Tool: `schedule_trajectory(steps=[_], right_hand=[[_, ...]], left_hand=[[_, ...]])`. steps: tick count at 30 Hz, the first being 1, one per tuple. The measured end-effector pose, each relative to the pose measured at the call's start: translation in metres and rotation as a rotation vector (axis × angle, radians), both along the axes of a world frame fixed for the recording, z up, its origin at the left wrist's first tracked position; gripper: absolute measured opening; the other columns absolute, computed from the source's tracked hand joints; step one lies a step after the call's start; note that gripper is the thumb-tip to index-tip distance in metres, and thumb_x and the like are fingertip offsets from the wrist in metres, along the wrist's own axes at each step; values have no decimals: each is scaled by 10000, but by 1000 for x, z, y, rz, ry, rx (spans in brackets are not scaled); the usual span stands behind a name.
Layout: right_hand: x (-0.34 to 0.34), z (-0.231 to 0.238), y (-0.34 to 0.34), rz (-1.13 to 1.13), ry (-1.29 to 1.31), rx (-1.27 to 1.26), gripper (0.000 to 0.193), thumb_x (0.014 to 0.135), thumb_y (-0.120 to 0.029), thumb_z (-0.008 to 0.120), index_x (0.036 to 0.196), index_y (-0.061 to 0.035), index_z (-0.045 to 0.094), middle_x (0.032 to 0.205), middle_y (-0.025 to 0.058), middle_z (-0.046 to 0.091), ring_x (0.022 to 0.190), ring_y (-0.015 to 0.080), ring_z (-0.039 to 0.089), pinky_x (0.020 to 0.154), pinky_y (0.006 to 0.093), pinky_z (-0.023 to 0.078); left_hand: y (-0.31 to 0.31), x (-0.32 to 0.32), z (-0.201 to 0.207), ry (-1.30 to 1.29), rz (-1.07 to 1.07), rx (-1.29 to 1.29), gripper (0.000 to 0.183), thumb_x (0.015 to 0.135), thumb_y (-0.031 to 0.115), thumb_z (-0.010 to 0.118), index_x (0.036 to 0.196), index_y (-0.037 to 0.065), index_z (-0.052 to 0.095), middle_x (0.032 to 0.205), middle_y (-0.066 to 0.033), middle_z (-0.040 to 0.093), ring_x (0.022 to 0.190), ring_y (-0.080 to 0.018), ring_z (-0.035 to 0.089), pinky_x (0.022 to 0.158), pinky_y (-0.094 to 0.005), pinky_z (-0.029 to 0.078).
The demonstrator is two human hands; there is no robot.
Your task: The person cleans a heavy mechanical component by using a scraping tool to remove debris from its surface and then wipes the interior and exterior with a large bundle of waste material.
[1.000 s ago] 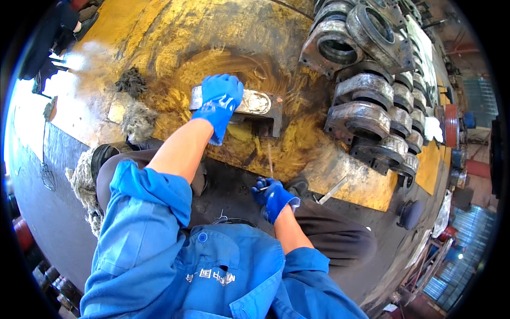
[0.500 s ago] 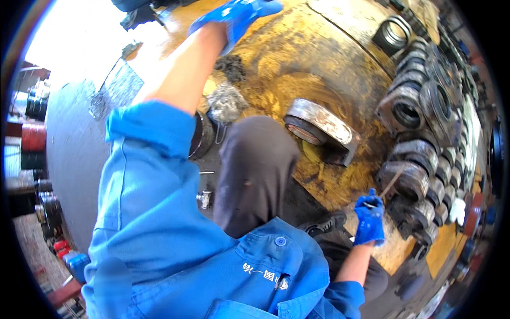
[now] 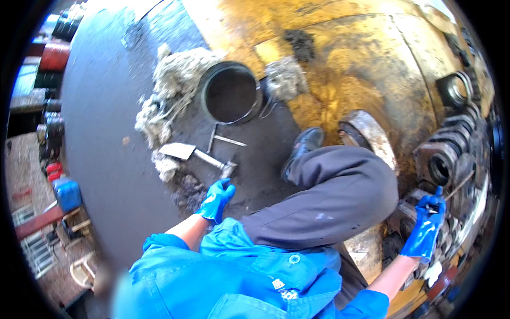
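My left hand (image 3: 217, 201), in a blue glove, is low over the dark floor, its fingers partly stretched and apparently empty. Just beyond its fingertips lies a tool with a pale flat blade (image 3: 179, 151), a light handle and a grey metal end (image 3: 228, 169). A small T-shaped metal bar (image 3: 229, 141) lies past that tool. On the right, my right hand (image 3: 428, 220), also gloved in blue, is closed around a thin brown rod (image 3: 460, 185), which points up and away near greasy metal parts (image 3: 440, 167).
A round dark bucket (image 3: 231, 94) stands ahead, with pale fibre waste (image 3: 180, 74) on its left and a grey wad (image 3: 286, 78) on its right. A rusty metal part (image 3: 372, 133) rests on the stained yellow floor plate (image 3: 366, 58) beyond my knee. Metal parts line the right side.
My left hand has come down from the far top to beside the bladed tool. My view has swung left, bringing the bucket into sight. The right hand still holds the rod.
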State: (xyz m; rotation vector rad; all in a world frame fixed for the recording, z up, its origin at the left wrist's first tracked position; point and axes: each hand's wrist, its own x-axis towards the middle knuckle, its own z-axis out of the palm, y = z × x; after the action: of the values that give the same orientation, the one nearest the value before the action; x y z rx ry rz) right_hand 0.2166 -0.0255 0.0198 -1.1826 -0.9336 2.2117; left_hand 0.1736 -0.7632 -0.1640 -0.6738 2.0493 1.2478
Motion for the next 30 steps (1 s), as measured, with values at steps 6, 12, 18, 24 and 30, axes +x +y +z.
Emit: schedule_trajectory(steps=[6,12,18,24,30], right_hand=[[-55,-22,6,200,82,-43,407,996,-135,566,1385,-16,592,713,-29,596,633,119,557,727,388,583],[-58,-37,24,253,-14,8,432,980,-129,574,1403,-40,562,682,-22,591,599,115,569,733,407,625],[-74,-58,18,293,64,-115,426,968,-120,596,1386,-36,601,700,-31,609,618,131,577,771,439,623],[-115,29,7,328,153,85,473,985,-146,590,1444,-34,566,672,-39,471,600,99,463,660,323,507],[-222,152,-185,699,244,368,479,1032,-263,588,1456,-45,543,695,-71,320,597,89,337,619,319,470]], left_hand=[[-131,152,-57,-445,398,-513,843,861,350,805,1515,-17,420,1411,-232,602,1262,-332,609,1052,-404,490],[-154,171,-99,-239,942,-265,885,884,434,801,1567,119,333,1460,-137,564,1242,-340,589,993,-497,506],[-156,161,-156,-286,1011,-387,651,889,296,804,1405,59,485,1320,-161,632,1062,-336,655,709,-546,566],[-141,167,-127,-143,1000,150,209,960,175,690,1165,132,692,1049,-69,736,839,-205,687,659,-381,557],[-157,137,-76,-151,1432,909,312,1000,179,618,1306,128,657,1222,-52,730,1078,-274,698,916,-454,568]])
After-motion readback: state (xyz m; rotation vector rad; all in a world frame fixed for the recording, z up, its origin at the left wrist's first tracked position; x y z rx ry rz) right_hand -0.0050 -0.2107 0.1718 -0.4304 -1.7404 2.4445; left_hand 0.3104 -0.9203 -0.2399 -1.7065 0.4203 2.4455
